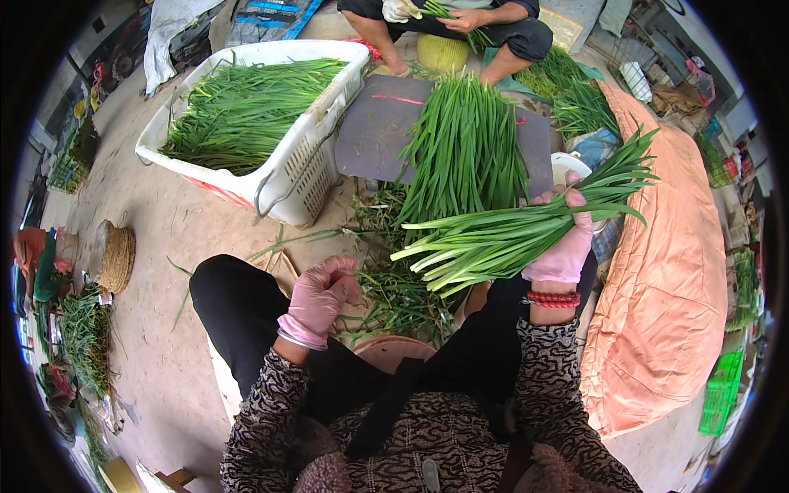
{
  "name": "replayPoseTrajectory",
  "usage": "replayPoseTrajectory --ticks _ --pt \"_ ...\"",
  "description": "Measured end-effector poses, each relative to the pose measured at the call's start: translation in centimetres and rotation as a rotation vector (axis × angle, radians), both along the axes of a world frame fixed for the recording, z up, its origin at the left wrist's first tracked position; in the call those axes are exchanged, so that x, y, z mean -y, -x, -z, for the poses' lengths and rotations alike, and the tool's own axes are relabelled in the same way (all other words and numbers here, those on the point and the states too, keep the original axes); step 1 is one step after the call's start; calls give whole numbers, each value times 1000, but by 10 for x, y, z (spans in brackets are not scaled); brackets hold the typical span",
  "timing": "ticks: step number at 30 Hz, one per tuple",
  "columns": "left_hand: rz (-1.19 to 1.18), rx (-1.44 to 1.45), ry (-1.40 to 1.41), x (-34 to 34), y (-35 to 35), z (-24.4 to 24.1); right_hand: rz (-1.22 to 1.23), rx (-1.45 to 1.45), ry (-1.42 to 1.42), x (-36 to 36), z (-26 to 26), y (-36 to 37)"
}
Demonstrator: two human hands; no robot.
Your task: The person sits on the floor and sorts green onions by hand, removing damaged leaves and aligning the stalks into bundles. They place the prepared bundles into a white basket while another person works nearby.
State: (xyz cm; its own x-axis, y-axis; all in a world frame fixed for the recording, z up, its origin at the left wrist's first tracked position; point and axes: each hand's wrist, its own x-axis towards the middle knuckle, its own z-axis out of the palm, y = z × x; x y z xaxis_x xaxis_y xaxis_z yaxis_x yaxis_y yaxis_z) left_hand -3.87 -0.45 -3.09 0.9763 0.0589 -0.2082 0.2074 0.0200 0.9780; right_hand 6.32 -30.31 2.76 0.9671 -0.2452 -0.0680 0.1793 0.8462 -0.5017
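Note:
My right hand (564, 231), in a pink glove with a red bead bracelet at the wrist, is closed around a bunch of green garlic chives (493, 243); their pale cut ends point left. My left hand (323, 299), also pink-gloved, is over my left knee with its fingers curled together; whether a thin bit is pinched there I cannot tell. Ahead, a larger pile of chives (465, 148) lies across a dark flat board (376, 135). Loose leaves and scraps (410, 302) are heaped on the ground between my knees.
A white plastic basket (296, 129) full of chives stands front left. A co-worker's hands (462, 21) hold chives beyond the board. An orange cloth cover (666, 296) bulges at the right, near a white bucket (568, 163). A woven straw stool (114, 256) is on the left.

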Motion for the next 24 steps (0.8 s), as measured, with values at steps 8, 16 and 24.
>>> replayPoseTrajectory --ticks 8,16,24 --pt "-31 36 -208 -5 -4 -6 13 -47 3 1 9 -4" --pt "-88 162 -280 -12 -10 -1 46 -77 26 0 14 -7" --pt "-158 152 143 -7 -10 -27 55 -106 26 0 16 -8"
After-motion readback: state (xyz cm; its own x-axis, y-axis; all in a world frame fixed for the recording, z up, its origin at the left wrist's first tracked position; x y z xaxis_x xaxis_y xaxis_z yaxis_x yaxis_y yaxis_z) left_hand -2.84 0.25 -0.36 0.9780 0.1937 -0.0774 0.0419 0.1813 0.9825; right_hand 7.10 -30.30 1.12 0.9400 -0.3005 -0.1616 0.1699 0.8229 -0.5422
